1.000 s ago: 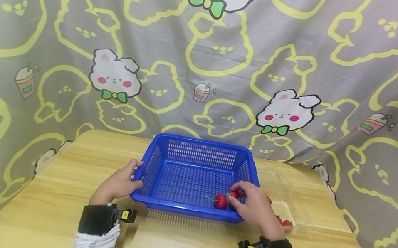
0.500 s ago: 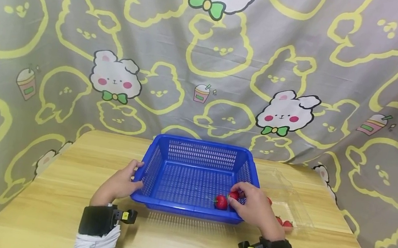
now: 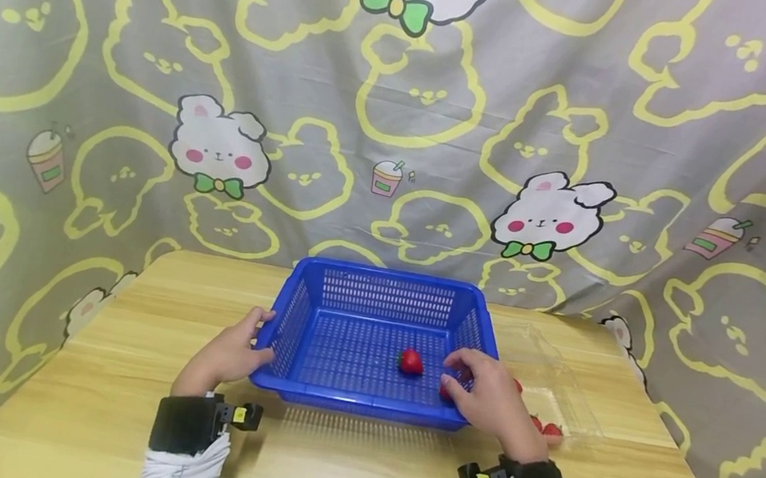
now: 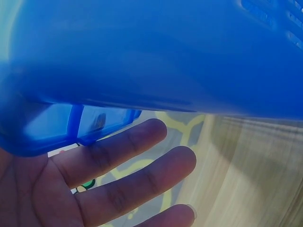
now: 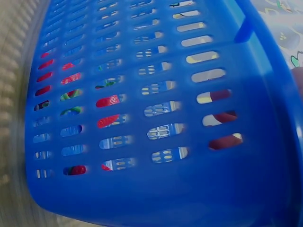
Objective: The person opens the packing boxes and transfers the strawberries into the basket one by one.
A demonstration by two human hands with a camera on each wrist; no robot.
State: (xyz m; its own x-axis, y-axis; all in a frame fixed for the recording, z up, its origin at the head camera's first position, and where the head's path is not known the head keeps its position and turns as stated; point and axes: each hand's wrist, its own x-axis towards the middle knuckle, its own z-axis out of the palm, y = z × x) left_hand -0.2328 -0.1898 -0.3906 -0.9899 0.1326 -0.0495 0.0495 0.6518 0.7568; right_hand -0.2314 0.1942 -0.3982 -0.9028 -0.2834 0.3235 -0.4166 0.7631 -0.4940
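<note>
A blue plastic basket (image 3: 369, 401) with slotted walls stands on the table. My left hand (image 3: 233, 351) holds its left rim, thumb over the top; in the left wrist view several straight fingers (image 4: 137, 187) hang below the rim. Reaching over the right rim is my right hand (image 3: 486, 394), thumb and fingers parted with a gap between them. One red strawberry (image 3: 411, 361) lies on the basket floor, apart from that hand. Another strawberry (image 3: 446, 393) shows partly behind the right thumb. Through the slots, the right wrist view gives glimpses of red strawberry (image 5: 108, 100) and fingers.
To the basket's right lies a clear plastic box (image 3: 576, 398), with several strawberries (image 3: 551, 431) at its near end, partly behind the right wrist. The wooden table (image 3: 353, 469) meets a patterned curtain (image 3: 385, 223) at the back and sides.
The right fingers have let go of a strawberry and parted. One strawberry now lies farther into the basket, another by the thumb, both in new spots. The left hand stays put.
</note>
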